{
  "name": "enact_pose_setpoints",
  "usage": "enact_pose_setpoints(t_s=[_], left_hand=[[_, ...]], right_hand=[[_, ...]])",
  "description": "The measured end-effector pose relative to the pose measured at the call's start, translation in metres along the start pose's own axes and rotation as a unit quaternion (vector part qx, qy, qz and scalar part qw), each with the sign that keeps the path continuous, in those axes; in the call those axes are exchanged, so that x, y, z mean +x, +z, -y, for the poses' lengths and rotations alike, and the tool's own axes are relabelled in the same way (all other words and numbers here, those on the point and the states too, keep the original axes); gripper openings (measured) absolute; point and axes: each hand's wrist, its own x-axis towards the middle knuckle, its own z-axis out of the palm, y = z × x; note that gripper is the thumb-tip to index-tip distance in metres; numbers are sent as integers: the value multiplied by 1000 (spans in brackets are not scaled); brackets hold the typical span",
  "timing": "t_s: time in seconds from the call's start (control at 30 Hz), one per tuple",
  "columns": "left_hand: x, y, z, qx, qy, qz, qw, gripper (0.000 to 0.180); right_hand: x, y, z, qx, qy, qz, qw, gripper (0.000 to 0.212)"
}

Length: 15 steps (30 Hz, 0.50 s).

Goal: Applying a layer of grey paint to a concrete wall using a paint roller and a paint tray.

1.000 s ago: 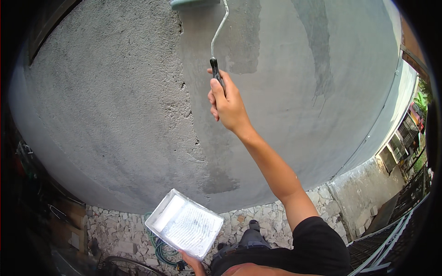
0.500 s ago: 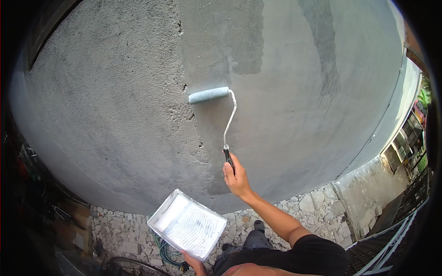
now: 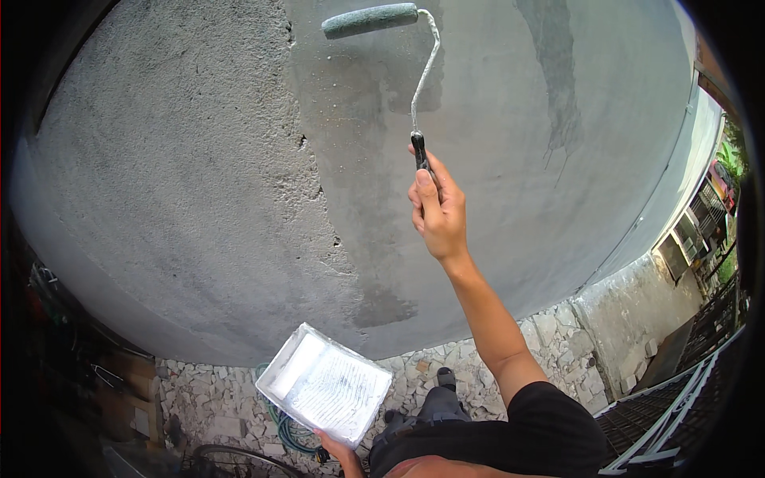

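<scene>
My right hand (image 3: 441,209) is closed round the black handle of a paint roller (image 3: 370,21), arm stretched up toward the wall. The roller's greyish sleeve lies level near the top edge, on or very close to the grey wall (image 3: 191,175). A bent white wire frame joins sleeve and handle. Below it runs a darker, wet-looking strip with small drops. Low down, my left hand (image 3: 339,451) grips the near edge of a white paint tray (image 3: 325,386). White paint fills the tray's deep end and coats its ribbed slope. Most of the left fingers are hidden beneath it.
Broken stone rubble (image 3: 231,406) covers the ground along the wall's foot. A coiled green hose (image 3: 288,434) lies under the tray. Dark clutter and boards (image 3: 131,398) stand at the left. A concrete slab (image 3: 637,319) and metal grilles line the right.
The roller has gone up the wall, with my right arm reaching farther up. The wet strip now shows below the sleeve. The tray and my left hand have barely moved.
</scene>
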Motion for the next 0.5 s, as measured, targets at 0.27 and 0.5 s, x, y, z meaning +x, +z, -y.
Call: enact_pose_setpoints(t_s=[0.27, 0.5], left_hand=[[-4, 5, -13, 16, -15, 25, 999, 86], [0, 11, -17, 9, 3, 59, 998, 86]], right_hand=[[-154, -47, -100, -53, 126, -39, 990, 49], [-261, -61, -168, -82, 217, -71, 970, 46]])
